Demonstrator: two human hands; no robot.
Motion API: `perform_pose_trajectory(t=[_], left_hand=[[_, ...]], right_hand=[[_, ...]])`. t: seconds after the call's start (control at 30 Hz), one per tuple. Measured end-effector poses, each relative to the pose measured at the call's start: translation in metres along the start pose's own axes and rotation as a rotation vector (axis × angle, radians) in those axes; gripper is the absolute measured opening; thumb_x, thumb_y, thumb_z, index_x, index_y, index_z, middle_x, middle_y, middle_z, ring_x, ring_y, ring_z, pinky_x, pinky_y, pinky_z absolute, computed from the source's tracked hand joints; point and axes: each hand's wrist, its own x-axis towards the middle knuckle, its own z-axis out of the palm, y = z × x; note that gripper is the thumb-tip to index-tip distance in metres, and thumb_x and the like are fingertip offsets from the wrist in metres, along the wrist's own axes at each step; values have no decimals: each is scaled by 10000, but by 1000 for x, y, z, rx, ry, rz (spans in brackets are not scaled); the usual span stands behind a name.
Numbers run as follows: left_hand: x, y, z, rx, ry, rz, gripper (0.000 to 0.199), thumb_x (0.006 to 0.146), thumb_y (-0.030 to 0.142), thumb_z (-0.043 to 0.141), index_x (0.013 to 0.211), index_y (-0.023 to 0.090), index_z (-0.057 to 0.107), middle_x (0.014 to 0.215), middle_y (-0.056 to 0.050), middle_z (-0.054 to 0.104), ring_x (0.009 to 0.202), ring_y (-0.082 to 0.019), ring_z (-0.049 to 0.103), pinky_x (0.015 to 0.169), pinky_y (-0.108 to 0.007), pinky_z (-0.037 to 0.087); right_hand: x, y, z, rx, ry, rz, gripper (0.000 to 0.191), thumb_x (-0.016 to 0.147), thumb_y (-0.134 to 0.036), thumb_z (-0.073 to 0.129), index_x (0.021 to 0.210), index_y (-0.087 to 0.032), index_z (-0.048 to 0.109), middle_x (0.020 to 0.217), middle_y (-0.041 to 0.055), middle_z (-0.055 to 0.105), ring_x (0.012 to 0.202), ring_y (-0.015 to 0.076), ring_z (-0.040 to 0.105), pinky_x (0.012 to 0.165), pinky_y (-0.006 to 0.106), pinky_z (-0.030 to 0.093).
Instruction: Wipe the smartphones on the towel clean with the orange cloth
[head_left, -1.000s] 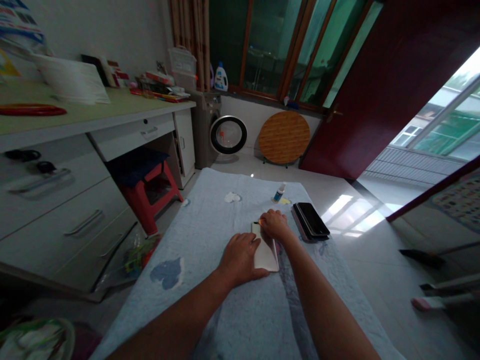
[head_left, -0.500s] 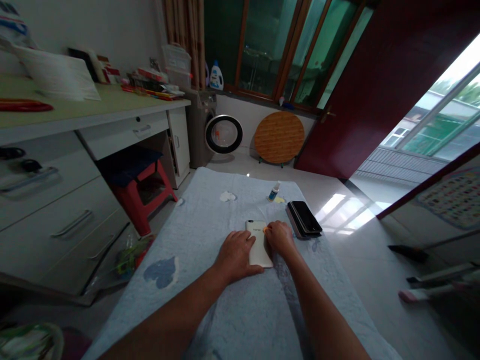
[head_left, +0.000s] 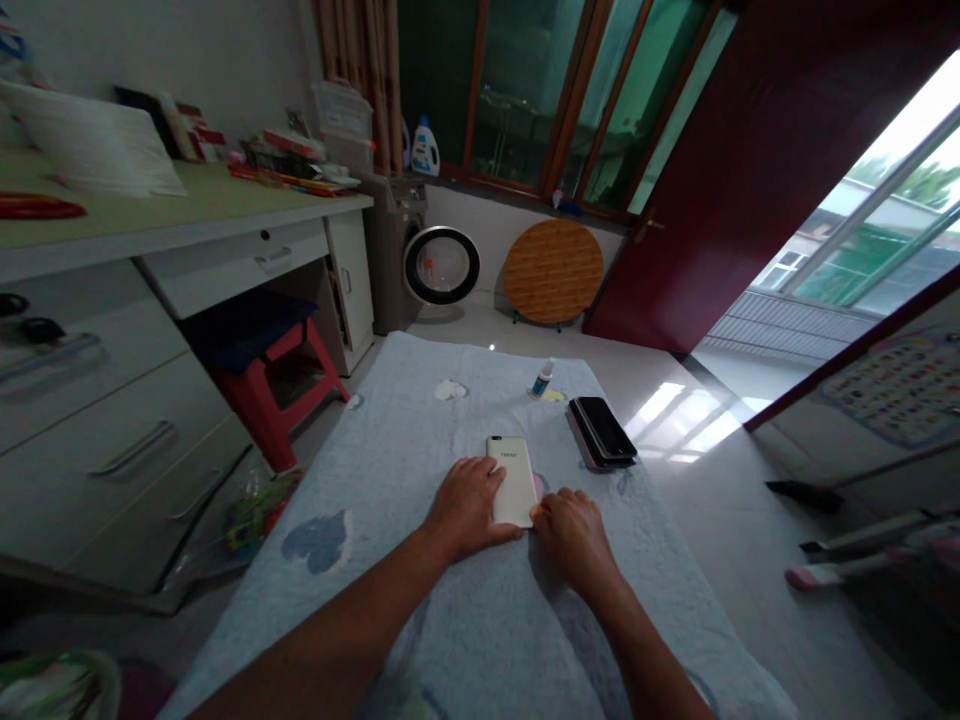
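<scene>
A pale smartphone (head_left: 514,478) lies back side up on the cloth-covered table. My left hand (head_left: 466,505) grips it along the left side, its thumb along the bottom edge and fingers on the back. At the phone's lower right corner, my right hand (head_left: 574,530) pinches a small orange piece (head_left: 535,512) that looks like a thin pick; most of it is hidden by the fingers. To the right rests a stack of dark phones (head_left: 602,432). A small bottle (head_left: 543,378) with a white top stands upright beyond it.
A light blue cloth (head_left: 405,420) with heart shapes covers the table. On the left are a desk (head_left: 187,225) with drawers and a red stool (head_left: 281,390). Behind stand a washing machine with its round door (head_left: 442,265) open and a round wooden tabletop (head_left: 553,272).
My right hand has slid the orange piece down the phone's right edge, from near the top to the lower corner. My left hand keeps its hold. The whole view has shifted slightly.
</scene>
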Motion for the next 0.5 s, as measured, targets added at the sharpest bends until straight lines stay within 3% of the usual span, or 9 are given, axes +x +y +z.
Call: perform_pose_trajectory(t=[0.33, 0.5], left_hand=[[-2, 0, 0, 5, -28, 7, 752, 636, 621, 731, 1207, 157, 577, 1251, -150, 558, 1178, -334, 510, 1047, -441, 378], [-2, 3, -3, 9, -16, 15, 681, 654, 564, 722, 1179, 154, 584, 1223, -142, 573, 1152, -323, 522, 1038, -439, 387]], right_hand=[[44, -6, 8, 3, 104, 45, 273, 929, -236, 450, 914, -144, 706, 951, 122, 677, 923, 227, 570, 795, 319, 340], [41, -11, 5, 6, 129, 69, 281, 938, -239, 444, 937, -137, 705, 968, 130, 667, 933, 234, 554, 788, 319, 337]])
